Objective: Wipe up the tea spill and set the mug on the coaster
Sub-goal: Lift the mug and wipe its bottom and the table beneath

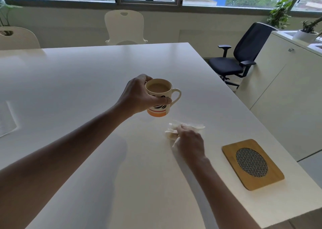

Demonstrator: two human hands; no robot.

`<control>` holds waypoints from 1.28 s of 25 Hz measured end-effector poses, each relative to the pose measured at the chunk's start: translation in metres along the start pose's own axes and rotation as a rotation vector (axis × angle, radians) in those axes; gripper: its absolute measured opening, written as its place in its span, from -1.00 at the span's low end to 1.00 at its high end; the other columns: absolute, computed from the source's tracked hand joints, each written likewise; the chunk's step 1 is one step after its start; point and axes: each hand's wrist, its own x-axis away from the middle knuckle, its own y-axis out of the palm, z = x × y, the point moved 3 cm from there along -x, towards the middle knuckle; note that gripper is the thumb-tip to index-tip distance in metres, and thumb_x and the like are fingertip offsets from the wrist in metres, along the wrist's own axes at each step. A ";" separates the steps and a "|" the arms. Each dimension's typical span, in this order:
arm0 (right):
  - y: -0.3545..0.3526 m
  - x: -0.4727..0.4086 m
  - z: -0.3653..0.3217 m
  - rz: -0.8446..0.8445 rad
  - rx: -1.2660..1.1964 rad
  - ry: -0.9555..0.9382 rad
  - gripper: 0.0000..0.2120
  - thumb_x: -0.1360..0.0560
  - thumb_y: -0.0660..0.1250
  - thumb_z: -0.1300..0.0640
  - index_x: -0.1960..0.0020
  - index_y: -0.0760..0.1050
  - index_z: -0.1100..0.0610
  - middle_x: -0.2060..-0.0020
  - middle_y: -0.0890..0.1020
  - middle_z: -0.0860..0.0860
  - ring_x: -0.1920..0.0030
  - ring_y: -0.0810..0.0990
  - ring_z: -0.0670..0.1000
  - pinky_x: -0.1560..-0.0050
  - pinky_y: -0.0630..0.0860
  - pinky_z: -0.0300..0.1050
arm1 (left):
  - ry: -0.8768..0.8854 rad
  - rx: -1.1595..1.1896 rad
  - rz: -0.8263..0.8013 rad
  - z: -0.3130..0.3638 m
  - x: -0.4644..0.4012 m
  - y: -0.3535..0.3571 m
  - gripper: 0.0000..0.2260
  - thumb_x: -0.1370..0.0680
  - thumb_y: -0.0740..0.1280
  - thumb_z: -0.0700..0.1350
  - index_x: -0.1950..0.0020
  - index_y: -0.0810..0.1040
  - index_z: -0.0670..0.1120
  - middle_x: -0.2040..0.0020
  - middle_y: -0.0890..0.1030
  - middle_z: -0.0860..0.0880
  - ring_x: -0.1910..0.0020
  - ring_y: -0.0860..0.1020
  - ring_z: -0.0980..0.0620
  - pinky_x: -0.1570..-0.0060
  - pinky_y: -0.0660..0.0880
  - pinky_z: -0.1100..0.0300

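Observation:
My left hand [137,96] grips a cream mug [161,105] with a leaf pattern and an orange base, holding it by its body a little above the white table [78,82]. Milky tea fills the mug, and its handle points right. Just in front of it, my right hand [190,141] presses a crumpled white tissue [188,127] onto the tabletop. The tissue covers any spill under it; no tea shows on the table around it. A bamboo coaster [252,164] with a woven oval centre lies empty at the right, near the table's right edge.
The table's right edge runs close past the coaster. A dark office chair [238,58] and a low cabinet [287,82] stand beyond it. Two white chairs [124,26] sit at the far side. A flat pale sheet [7,120] lies at the left.

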 end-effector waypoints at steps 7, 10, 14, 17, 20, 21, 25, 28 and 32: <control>0.006 0.027 -0.058 -0.131 0.077 -0.096 -0.64 -0.44 0.23 0.08 -0.16 0.67 0.02 -0.10 0.73 -0.02 -0.14 0.68 0.08 -0.13 0.59 -0.10 | 0.021 0.000 0.008 -0.004 -0.003 -0.004 -0.24 -0.25 0.71 0.24 -0.31 0.59 -0.10 -0.14 0.71 0.00 -0.10 0.68 -0.03 -0.04 0.70 0.07; -0.015 0.033 -0.039 -0.368 -0.417 -0.079 -0.61 -0.35 0.26 0.15 -0.05 0.75 -0.07 0.07 0.79 -0.11 0.02 0.72 -0.08 -0.02 0.61 -0.16 | 0.021 0.014 0.013 -0.005 -0.004 -0.005 -0.23 -0.22 0.71 0.27 -0.29 0.60 -0.08 -0.11 0.71 0.04 -0.08 0.69 0.01 0.02 0.66 0.16; -0.043 0.025 0.023 -0.618 -1.329 0.168 -0.71 -0.37 0.47 0.26 -0.08 0.76 0.15 0.05 0.76 0.12 0.06 0.72 0.09 0.06 0.63 -0.03 | -0.008 0.024 0.021 -0.007 -0.005 -0.009 -0.20 -0.13 0.65 0.34 -0.25 0.61 -0.04 -0.05 0.72 0.09 -0.04 0.69 0.07 0.01 0.65 0.13; -0.062 -0.005 0.076 -0.307 -1.595 0.350 -0.82 -0.55 0.41 0.16 -0.07 0.77 0.09 -0.01 0.78 0.11 -0.01 0.74 0.15 0.06 0.70 0.06 | -0.010 0.030 0.037 -0.008 -0.003 -0.013 -0.20 -0.12 0.64 0.35 -0.24 0.61 -0.02 -0.03 0.72 0.12 -0.03 0.69 0.13 0.04 0.64 0.20; -0.065 -0.039 0.115 0.127 -1.311 0.424 -0.73 -0.64 0.35 0.27 -0.06 0.79 0.00 0.04 0.80 0.13 0.06 0.76 0.07 0.05 0.70 -0.01 | -0.006 0.024 0.048 -0.008 -0.001 -0.015 -0.21 -0.13 0.66 0.34 -0.24 0.61 -0.02 -0.04 0.72 0.11 -0.03 0.69 0.11 0.04 0.64 0.21; -0.062 -0.049 0.118 0.233 -1.128 0.384 -0.76 -0.62 0.36 0.23 -0.08 0.78 0.00 0.07 0.80 0.12 0.08 0.74 0.05 0.03 0.66 -0.01 | -0.006 0.020 0.050 -0.008 0.000 -0.015 -0.22 -0.14 0.67 0.33 -0.24 0.61 -0.02 -0.04 0.72 0.11 -0.03 0.69 0.11 0.04 0.64 0.20; -0.034 -0.078 0.090 0.269 -0.595 0.154 -0.74 -0.56 0.36 0.18 -0.14 0.76 0.00 0.18 0.79 -0.05 0.09 0.75 0.02 0.16 0.50 -0.20 | 0.003 0.006 0.053 -0.007 0.004 -0.015 -0.24 -0.18 0.69 0.29 -0.25 0.61 -0.03 -0.05 0.71 0.10 -0.03 0.69 0.12 0.06 0.63 0.22; -0.008 -0.085 0.069 0.150 -0.447 0.130 -0.68 -0.53 0.33 0.17 -0.16 0.75 -0.07 0.08 0.81 0.02 0.03 0.76 0.08 0.10 0.57 -0.14 | 0.006 -0.002 0.055 -0.006 0.006 -0.016 -0.24 -0.18 0.70 0.28 -0.26 0.61 -0.04 -0.06 0.72 0.08 -0.03 0.70 0.10 0.06 0.61 0.25; 0.008 -0.084 0.036 0.093 -0.354 0.001 -0.55 -0.38 0.27 0.18 -0.14 0.74 -0.10 0.00 0.81 0.00 -0.03 0.76 0.10 -0.05 0.62 -0.14 | 0.015 -0.021 0.071 -0.006 0.006 -0.016 -0.25 -0.21 0.73 0.23 -0.27 0.61 -0.06 -0.07 0.72 0.06 -0.05 0.69 0.06 0.07 0.58 0.28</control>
